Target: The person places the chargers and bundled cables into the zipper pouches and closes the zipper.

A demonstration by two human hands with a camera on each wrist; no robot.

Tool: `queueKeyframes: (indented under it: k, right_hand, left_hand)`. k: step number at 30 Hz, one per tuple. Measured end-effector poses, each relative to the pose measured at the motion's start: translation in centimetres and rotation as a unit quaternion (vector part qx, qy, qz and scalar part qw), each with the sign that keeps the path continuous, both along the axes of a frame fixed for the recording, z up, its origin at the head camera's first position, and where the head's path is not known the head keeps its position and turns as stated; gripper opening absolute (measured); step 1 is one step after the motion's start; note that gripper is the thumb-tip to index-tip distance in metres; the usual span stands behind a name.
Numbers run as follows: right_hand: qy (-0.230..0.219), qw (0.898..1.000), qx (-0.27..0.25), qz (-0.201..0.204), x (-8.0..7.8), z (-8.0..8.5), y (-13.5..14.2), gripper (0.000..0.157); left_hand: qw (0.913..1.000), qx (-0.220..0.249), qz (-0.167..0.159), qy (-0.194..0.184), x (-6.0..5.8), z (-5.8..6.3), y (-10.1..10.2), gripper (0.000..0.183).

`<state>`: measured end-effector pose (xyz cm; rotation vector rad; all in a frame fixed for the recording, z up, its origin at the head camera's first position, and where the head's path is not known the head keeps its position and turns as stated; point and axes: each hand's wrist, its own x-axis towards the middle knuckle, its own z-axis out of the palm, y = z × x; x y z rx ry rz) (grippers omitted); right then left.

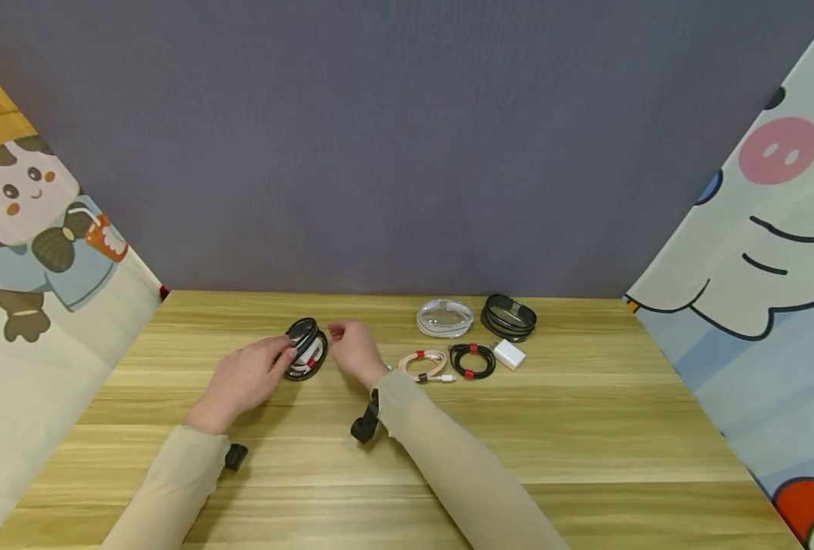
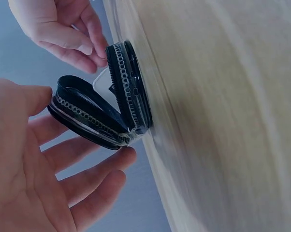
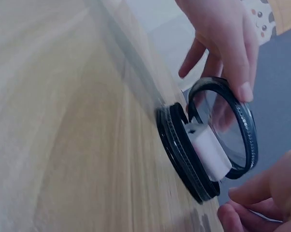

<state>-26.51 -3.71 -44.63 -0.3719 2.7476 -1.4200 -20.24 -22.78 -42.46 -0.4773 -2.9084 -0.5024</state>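
Note:
A round clear zip case (image 1: pixel 303 350) with black trim stands open like a clamshell on the wooden table. My left hand (image 1: pixel 248 378) holds its raised lid (image 3: pixel 247 130), thumb on one side and fingers on the other. Inside the lower half lies a white charger block (image 3: pixel 210 152). A white cable (image 1: pixel 319 350) with a red tie also shows there. Close by the case's right side is my right hand (image 1: pixel 357 353), its fingers loosely bent and nothing visible in them. In the left wrist view, the right fingertips (image 2: pixel 99 55) come right up to the case's rim.
Right of my hands lie a peach cable coil (image 1: pixel 423 354) with red and black ties, a black cable coil (image 1: pixel 452 359) with red ties, and a white plug charger (image 1: pixel 509 354). Behind them sit a white-trimmed clear case (image 1: pixel 445 333) and a black-trimmed one (image 1: pixel 508 333). A grey panel (image 1: pixel 393 153) borders the table's back.

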Motion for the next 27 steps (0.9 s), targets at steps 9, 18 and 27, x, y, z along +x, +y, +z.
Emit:
queueKeyframes:
  k: [9, 18, 27]
  right_hand:
    - [-0.051, 0.998, -0.024, 0.030, -0.23, -0.37, 0.16, 0.037]
    - [-0.100, 0.990, -0.084, 0.049, -0.31, -0.40, 0.38, 0.046]
    - [-0.086, 0.994, -0.052, 0.049, -0.02, -0.07, 0.68, 0.039]
  left_hand:
    - [1.0000, 0.001, -0.004, 0.000, -0.02, -0.28, 0.08, 0.043]
    - [0.9997, -0.015, -0.007, 0.019, -0.16, -0.47, 0.13, 0.044]
    - [0.9994, 0.007, -0.020, 0.028, -0.25, -0.48, 0.21, 0.037]
